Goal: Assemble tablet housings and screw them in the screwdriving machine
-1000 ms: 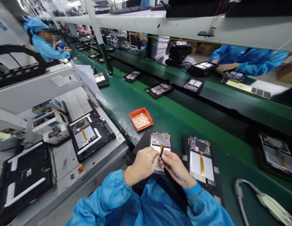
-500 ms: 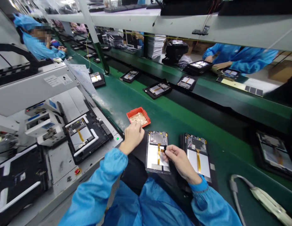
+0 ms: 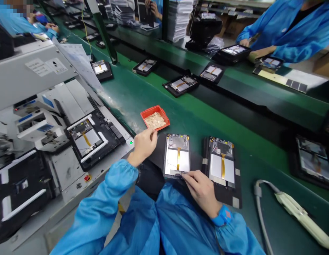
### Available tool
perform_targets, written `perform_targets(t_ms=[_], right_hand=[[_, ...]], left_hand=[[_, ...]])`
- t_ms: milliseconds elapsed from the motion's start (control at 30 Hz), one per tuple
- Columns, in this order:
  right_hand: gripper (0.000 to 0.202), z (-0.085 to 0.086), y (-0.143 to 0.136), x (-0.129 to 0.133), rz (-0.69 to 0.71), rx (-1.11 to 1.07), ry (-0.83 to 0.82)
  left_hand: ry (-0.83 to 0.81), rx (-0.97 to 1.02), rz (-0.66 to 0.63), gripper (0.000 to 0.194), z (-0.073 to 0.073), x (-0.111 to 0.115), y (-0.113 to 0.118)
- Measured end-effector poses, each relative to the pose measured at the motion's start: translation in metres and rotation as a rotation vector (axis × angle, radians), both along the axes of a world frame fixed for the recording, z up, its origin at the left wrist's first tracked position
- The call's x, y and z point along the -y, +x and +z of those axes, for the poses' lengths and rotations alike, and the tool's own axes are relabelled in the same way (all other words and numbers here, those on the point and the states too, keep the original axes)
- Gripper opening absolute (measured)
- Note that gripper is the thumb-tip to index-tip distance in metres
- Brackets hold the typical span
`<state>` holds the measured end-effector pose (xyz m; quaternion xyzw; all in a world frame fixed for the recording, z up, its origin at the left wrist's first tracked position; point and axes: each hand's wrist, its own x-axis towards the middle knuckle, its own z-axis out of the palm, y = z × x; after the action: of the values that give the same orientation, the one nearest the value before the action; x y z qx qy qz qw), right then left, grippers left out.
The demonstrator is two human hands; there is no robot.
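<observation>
An opened tablet (image 3: 177, 160) lies in front of me, its circuit board at the far end and a golden ribbon cable running down over the pale battery. At the tablet's near edge are the fingertips of my right hand (image 3: 203, 189), pressed together; what they grip, if anything, is hidden. My left hand (image 3: 142, 145) is closed in a pinch beside the near rim of a small red tray (image 3: 167, 123), and I cannot make out what is between its fingers. Small beige pieces (image 3: 155, 121) fill the tray. Right of the first tablet, a second opened tablet (image 3: 222, 164) rests on a dark backing.
A grey machine (image 3: 58, 170) with tablet fixtures stands at left. More opened tablets (image 3: 182, 85) lie along the green bench (image 3: 122, 95). A pale handheld tool (image 3: 299, 216) with a cable lies at right. Co-workers in blue sit across the bench and at far left.
My right hand has moved from the tablet's middle to its near edge; the small dark piece at its fingers no longer shows. My left hand has drawn slightly back from the red tray. The view has tilted down.
</observation>
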<state>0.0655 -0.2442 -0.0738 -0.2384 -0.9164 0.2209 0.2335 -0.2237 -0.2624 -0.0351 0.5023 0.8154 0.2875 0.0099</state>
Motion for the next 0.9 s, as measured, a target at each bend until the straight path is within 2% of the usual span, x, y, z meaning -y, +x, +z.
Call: perform_targets(t_ms=[200,367,467,600,667,900], right_hand=[[0.026,-0.019,0.002,0.011,0.061,-0.005,0.058],[0.028,-0.024,0.003,0.011,0.127,-0.010,0.073],[0.028,-0.023,0.001,0.010,0.138,-0.010,0.085],[0.031,-0.022,-0.003,0.010,0.165,0.008,0.078],[0.032,-0.022,-0.004,0.010,0.167,0.021,0.088],[0.029,-0.015,0.000,0.014,0.104,0.168,0.231]], left_hand=[[0.196,0.243,-0.122,0.016,-0.023,0.073,0.049],[0.281,0.309,-0.195,0.017,-0.039,0.107,0.077],[0.245,0.271,-0.274,0.024,-0.046,0.117,0.087],[0.109,0.097,-0.533,0.042,-0.057,0.119,0.095],[0.026,0.005,-0.610,0.047,-0.062,0.118,0.098],[-0.038,-0.224,-0.666,0.043,-0.079,0.113,0.101]])
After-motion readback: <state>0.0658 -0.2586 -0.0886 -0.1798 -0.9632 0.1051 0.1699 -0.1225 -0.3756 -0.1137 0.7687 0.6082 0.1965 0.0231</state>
